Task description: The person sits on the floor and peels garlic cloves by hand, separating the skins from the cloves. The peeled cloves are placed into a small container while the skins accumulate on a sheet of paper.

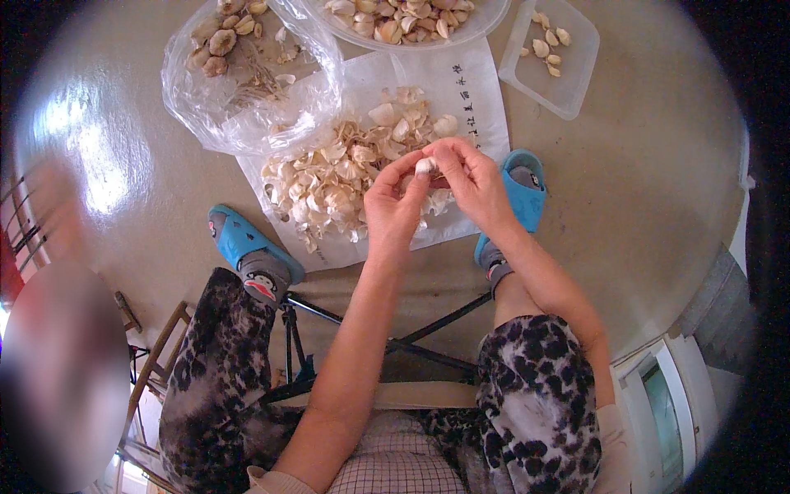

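Between the thumb and fingers of my left hand [398,191] is a garlic clove [425,165], pale and partly covered by the fingertips. My right hand [472,179] meets it from the other side, its thumb and bent fingers pinched at the clove's edge. Exactly what the right fingertips grip is hidden. Below both hands, a heap of dry garlic skins [327,185] covers much of a white sheet [481,80] that bears writing.
A clear plastic bag [308,117] holds garlic bulbs [222,42] and dry stalks. Beside it stands a bowl [494,21] of loose cloves [401,18]. A translucent rectangular container [577,92] holds several cloves [540,48]. Blue slippers [241,241] flank the sheet; something blurred fills the lower left.
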Tool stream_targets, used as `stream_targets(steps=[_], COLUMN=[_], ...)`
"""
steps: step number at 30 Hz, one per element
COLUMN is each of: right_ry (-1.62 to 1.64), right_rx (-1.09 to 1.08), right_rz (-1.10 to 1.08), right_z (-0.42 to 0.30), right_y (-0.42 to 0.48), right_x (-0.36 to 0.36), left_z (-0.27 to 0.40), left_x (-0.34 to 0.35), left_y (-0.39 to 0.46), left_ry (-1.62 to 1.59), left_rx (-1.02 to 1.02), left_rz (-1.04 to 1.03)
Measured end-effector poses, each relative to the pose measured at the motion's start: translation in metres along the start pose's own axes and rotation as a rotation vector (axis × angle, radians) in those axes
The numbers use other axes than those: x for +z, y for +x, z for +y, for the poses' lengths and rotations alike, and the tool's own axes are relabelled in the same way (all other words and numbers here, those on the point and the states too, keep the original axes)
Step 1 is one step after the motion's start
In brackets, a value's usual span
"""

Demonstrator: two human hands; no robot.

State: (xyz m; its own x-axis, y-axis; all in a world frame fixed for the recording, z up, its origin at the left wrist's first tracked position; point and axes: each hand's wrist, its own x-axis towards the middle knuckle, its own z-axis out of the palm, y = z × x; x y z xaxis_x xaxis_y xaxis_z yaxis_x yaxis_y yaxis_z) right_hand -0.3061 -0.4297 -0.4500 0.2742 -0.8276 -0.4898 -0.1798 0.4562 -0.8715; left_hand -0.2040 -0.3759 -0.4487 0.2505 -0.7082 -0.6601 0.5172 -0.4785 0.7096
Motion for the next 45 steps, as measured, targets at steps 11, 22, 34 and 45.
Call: stream_targets(steps=[11, 22, 34, 45], right_ry=[-0.085, 0.104, 0.002, -0.036], right_rx=[0.050, 0.155, 0.076, -0.043], right_rz=[-0.142, -0.213, -0.318, -0.238], right_z=[0.005, 0.000, 0.004, 0.008], right_y=[-0.003, -0.003, 0.001, 0.002], right_x=[-0.006, -0.002, -0.010, -0.008], left_z=[-0.005, -0.004, -0.011, 0.003], left_x=[-0.014, -0.014, -0.021, -0.008], left_y=[0.004, 0.002, 0.006, 0.003], left_ry=[-0.017, -0.351, -0.359, 0.059], left_rx=[-0.109, -0.200, -0.288, -0.096], left_rz=[-0.003, 0.029, 0.060, 0.019])
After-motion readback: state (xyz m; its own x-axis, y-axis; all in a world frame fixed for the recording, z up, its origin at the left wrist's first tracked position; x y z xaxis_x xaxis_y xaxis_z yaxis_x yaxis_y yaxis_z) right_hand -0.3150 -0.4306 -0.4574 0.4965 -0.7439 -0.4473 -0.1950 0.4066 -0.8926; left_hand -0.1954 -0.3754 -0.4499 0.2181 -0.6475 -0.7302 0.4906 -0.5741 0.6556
